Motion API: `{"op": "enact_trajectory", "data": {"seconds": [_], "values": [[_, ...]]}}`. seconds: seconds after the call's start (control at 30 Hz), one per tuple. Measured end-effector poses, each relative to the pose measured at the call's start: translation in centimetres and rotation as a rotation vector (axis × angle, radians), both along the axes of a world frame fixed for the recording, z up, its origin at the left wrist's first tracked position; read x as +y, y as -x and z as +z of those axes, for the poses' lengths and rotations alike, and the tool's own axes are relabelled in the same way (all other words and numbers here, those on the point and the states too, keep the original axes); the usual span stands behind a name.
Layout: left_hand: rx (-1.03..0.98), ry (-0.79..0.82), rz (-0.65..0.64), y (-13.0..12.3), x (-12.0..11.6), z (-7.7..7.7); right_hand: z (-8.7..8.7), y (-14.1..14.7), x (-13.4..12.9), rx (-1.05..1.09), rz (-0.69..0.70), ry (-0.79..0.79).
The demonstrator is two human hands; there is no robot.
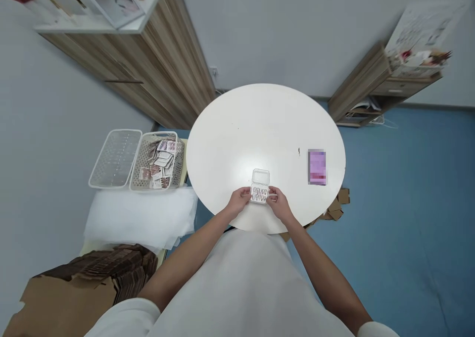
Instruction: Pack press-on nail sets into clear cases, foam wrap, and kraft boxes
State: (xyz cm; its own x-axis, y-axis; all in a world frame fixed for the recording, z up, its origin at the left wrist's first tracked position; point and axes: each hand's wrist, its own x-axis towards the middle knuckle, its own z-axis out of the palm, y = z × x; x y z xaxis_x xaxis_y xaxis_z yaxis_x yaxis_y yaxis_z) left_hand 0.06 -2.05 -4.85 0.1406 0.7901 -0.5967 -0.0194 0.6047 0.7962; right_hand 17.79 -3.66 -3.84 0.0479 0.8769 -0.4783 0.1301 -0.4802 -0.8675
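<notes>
Near the front edge of the round white table sits a small white hinged case, its clear lid raised away from me. Two rows of small oval pieces, which look like press-on nails, fill its lower half. My left hand is closed on the case's left side, fingers at the edge. On the opposite side, my right hand grips the right edge with thumb and fingers. Whether the case rests on the tabletop or is slightly raised, I cannot tell.
A blurred purple rectangle lies on the table's right side. To the left are a white basket of small printed packets, a second basket, white sheets and stacked cardboard. Wooden cabinets stand behind.
</notes>
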Motion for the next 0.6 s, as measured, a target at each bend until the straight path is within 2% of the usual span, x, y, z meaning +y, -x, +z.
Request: {"op": "enact_trajectory", "data": {"seconds": [0.2, 0.27, 0.33, 0.43, 0.6], "values": [[-0.165, -0.027, -0.052, 4.2, -1.0, 3.3, 3.5, 2.8, -1.7, 0.099, -0.123, -0.047], [-0.2, -0.038, -0.08, 5.5, -1.3, 4.4, 4.3, 3.6, -1.9, 0.187, -0.154, -0.027], [-0.24, -0.045, -0.118, 6.7, -1.7, 5.2, 5.1, 4.5, -2.0, 0.317, -0.124, 0.007], [-0.305, -0.035, -0.177, 8.2, -2.5, 6.1, 6.2, 5.8, -2.6, 0.448, -0.073, 0.01], [-0.393, 0.015, -0.228, 9.6, -3.5, 7.0, 7.3, 7.1, -4.2, 0.494, -0.116, -0.035]]}}
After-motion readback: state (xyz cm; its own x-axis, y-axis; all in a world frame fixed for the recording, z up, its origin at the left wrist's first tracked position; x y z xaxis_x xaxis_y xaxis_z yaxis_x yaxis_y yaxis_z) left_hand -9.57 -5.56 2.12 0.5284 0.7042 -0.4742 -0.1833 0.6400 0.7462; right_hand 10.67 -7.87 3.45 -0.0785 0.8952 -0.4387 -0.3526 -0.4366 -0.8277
